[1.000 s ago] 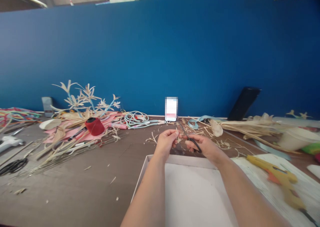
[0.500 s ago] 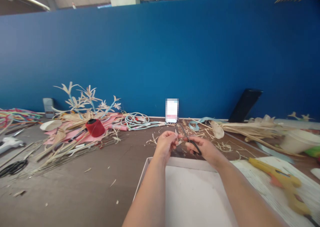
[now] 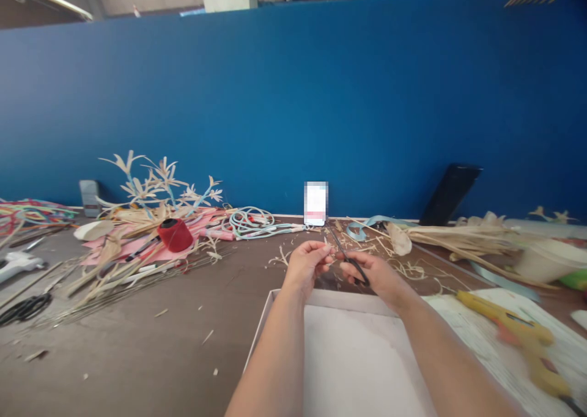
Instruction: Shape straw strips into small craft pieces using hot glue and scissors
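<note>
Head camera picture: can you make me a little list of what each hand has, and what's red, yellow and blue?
Left hand: pinches a small pale piece
Right hand: holds black scissors
Red: spool, on the left
Yellow: glue gun, over printed paper
Blue: big wall behind

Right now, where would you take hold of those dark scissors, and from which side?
I'd take the handle loops from the near right, as the right hand does. The scissors lie slanted, loops toward the person and blades pointing away to the upper left, close to the left hand. Gripping from the blade end would probably be awkward.
</note>
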`<state>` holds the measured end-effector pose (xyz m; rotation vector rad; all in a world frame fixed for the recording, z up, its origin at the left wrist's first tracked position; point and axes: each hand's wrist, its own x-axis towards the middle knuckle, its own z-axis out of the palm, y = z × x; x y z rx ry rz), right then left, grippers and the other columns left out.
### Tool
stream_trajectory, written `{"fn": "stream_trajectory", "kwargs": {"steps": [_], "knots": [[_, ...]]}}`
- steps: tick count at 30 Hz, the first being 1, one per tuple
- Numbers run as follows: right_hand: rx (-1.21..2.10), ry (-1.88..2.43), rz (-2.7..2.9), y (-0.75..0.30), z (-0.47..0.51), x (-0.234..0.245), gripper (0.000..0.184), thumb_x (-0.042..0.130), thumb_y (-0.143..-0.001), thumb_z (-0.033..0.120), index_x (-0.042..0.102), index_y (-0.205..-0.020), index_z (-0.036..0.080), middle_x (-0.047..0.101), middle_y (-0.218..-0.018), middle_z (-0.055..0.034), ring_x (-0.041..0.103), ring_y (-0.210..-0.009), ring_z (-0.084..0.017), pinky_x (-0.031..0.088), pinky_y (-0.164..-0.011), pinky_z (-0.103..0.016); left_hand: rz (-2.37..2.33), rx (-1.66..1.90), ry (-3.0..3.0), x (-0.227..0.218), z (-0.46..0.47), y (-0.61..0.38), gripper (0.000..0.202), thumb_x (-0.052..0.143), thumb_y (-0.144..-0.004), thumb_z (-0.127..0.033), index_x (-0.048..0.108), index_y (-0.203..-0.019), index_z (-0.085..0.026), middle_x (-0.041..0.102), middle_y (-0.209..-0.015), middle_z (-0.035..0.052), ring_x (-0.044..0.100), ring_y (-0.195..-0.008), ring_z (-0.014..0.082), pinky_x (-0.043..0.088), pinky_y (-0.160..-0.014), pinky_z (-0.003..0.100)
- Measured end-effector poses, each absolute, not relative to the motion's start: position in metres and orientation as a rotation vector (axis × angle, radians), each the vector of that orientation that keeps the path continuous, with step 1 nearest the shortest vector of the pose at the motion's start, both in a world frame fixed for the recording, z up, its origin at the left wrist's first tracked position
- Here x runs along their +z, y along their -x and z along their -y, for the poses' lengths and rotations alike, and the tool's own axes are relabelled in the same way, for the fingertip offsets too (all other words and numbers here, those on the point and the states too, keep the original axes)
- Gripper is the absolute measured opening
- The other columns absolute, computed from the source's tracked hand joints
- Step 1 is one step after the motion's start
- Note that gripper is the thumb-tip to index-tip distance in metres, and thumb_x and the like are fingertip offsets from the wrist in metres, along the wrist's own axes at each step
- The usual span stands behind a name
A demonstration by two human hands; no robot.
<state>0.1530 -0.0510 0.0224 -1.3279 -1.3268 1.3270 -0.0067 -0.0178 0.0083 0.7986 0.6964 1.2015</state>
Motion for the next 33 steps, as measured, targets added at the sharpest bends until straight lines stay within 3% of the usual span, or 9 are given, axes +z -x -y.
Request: {"fn": "stream_trajectory", "kwargs": {"steps": [10,18,24,33], "knots": [[1.356,1.286,1.377,-0.155,0.051,0.019,0.055,0.074,-0.064,0.043,0.063,-0.111,0.017,0.062,-0.072,-0.0014,0.053,-0.062,-0.012,0.044,-0.063,-0.027,-0.858,1.254,-0.861,0.008,0.015,0.008,0.036,0.075,-0.059,-0.038,0.068,-0.083,-0.012,0.060,-0.069,0.0013,0.032,-0.044,0.0006,0.018,-0.037,0.015],[1.192,1.361,1.367,-0.153,0.050,0.024,0.057,0.073,-0.062,0.045,0.063,-0.111,0.017,0.062,-0.069,-0.0004,0.053,-0.063,-0.014,0.043,-0.062,-0.027,-1.027,1.205,-1.053,0.004,0.013,0.010,0.033,0.069,-0.064,-0.041,0.071,-0.085,-0.015,0.059,-0.064,-0.0003,0.032,-0.043,0.0026,0.022,-0.040,0.018],[1.022,1.289,1.241,-0.151,0.042,0.015,0.060,0.073,-0.061,0.042,0.058,-0.115,0.018,0.065,-0.081,-0.0025,0.057,-0.070,-0.016,0.044,-0.062,-0.027,-1.063,1.099,-1.301,0.005,0.018,0.005,0.027,0.070,-0.062,-0.040,0.070,-0.075,-0.016,0.062,-0.063,0.0008,0.046,-0.053,0.0077,0.033,-0.050,0.019],[0.925,1.305,1.189,-0.148,0.042,0.015,0.052,0.071,-0.062,0.044,0.061,-0.104,0.015,0.063,-0.064,-0.0010,0.056,-0.060,-0.016,0.044,-0.057,-0.027,-1.037,0.989,-1.521,0.001,0.023,-0.002,0.026,0.065,-0.068,-0.041,0.066,-0.075,-0.016,0.062,-0.065,0.0018,0.049,-0.055,0.0109,0.035,-0.053,0.022]]}}
